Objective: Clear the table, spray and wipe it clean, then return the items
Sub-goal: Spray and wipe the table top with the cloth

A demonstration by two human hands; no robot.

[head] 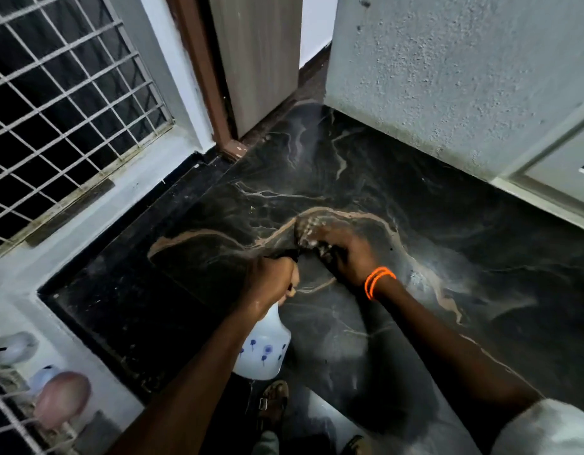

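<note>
A black marble tabletop [366,178] with pale brown veins fills the middle of the view. My left hand [270,279] grips the neck and trigger of a white spray bottle [264,349] printed with blue flowers, its dark nozzle pointing at the slab. Just right of it, my right hand [344,249], an orange band on its wrist, grips a dark crumpled cloth [308,229] pressed on the marble. The cloth is blurred and partly hidden by the fingers.
A barred window [60,103] is at the left, a wooden door [257,57] at the back, a rough grey wall [448,77] at the right. Blurred pink and pale objects [62,399] sit on the ledge at the lower left. Sandalled feet [274,405] show below the table's edge.
</note>
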